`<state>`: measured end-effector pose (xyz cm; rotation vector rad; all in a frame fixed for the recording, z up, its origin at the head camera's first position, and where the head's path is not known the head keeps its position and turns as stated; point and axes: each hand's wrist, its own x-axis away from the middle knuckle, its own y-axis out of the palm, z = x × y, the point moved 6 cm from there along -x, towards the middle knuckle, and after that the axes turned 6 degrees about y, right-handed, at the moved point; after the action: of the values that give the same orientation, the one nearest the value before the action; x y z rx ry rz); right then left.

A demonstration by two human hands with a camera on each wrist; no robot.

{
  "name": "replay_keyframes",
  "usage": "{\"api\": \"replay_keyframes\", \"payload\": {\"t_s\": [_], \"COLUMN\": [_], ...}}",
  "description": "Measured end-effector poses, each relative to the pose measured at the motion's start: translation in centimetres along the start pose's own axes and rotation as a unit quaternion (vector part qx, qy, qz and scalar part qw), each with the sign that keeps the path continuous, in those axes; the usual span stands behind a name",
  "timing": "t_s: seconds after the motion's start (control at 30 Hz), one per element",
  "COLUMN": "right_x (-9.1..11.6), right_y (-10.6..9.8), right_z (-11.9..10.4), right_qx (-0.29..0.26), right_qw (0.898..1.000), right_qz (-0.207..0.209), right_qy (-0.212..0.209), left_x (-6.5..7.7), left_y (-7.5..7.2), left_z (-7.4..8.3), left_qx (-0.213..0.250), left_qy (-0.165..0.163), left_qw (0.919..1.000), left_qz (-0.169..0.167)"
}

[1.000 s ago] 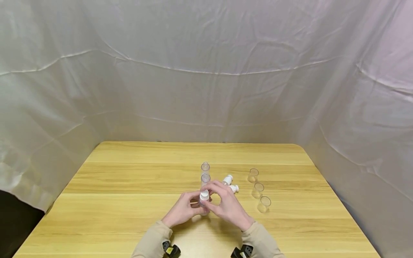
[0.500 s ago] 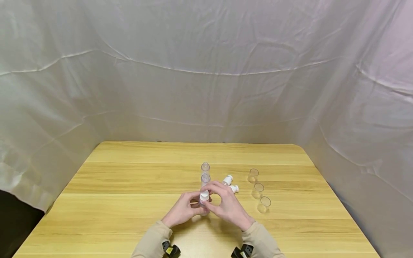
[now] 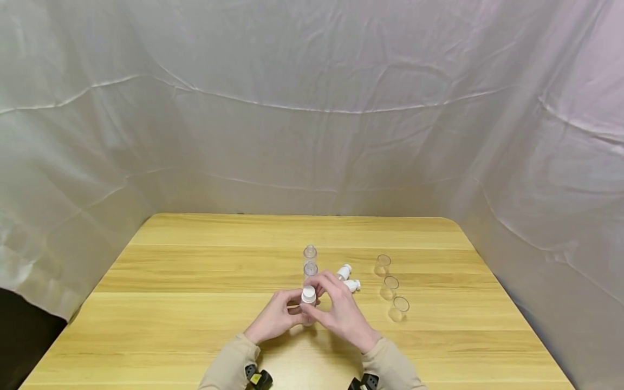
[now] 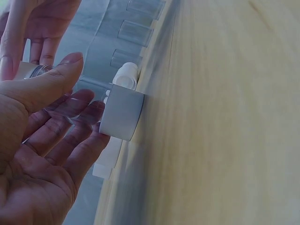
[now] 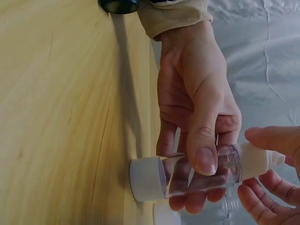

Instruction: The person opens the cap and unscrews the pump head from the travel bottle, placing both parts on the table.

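A clear cylindrical bottle point(image 5: 180, 176) with a white base point(image 5: 146, 179) stands upright on the table near the middle front. My left hand point(image 3: 275, 318) grips its clear body, thumb on one side and fingers on the other. At the top, a white pump head point(image 3: 309, 294) sits at the bottle's mouth; my right hand point(image 3: 341, 311) pinches it between thumb and fingers. From the left wrist, the white base point(image 4: 122, 111) shows just beyond my left fingertips. How firmly the pump head is seated cannot be told.
Two clear bottles point(image 3: 310, 269) stand in line behind the hands. Beside them lie two white pump heads point(image 3: 344, 271). Several clear caps point(image 3: 384, 264) form a slanting row on the right. Grey cloth point(image 3: 312, 146) hangs around the wooden table point(image 3: 195, 260).
The white pump head now shows slightly higher between my right fingers, and the right hand has shifted a little. My left hand keeps its grip on the bottle in the same place.
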<state>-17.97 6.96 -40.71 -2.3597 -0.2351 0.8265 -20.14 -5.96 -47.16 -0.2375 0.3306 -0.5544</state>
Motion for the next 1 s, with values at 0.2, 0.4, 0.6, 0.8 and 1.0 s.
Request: {"api": "replay_keyframes", "payload": {"t_s": [0.2, 0.4, 0.6, 0.8, 1.0], "right_x": [0.02, 0.15, 0.11, 0.01, 0.2], "right_y": [0.22, 0.31, 0.31, 0.14, 0.28], "right_z": [-0.03, -0.08, 0.09, -0.28, -0.04], "right_qx": [0.001, 0.0, -0.003, -0.006, -0.009], "right_qw": [1.0, 1.0, 1.0, 1.0, 0.999], "right_qz": [-0.01, -0.027, -0.017, -0.013, -0.035], "right_qy": [0.006, 0.015, 0.026, 0.006, 0.03], "left_x": [0.04, 0.08, 0.03, 0.09, 0.07], "left_y": [0.0, -0.03, 0.03, -0.03, -0.02], "left_z": [-0.05, -0.08, -0.03, -0.15, -0.12], "left_qx": [-0.007, 0.005, 0.003, 0.006, 0.008], "left_qy": [0.005, 0.004, 0.004, 0.002, 0.002], "left_qw": [1.0, 1.0, 1.0, 1.0, 1.0], "left_qz": [-0.001, 0.001, -0.004, 0.0, -0.001]}}
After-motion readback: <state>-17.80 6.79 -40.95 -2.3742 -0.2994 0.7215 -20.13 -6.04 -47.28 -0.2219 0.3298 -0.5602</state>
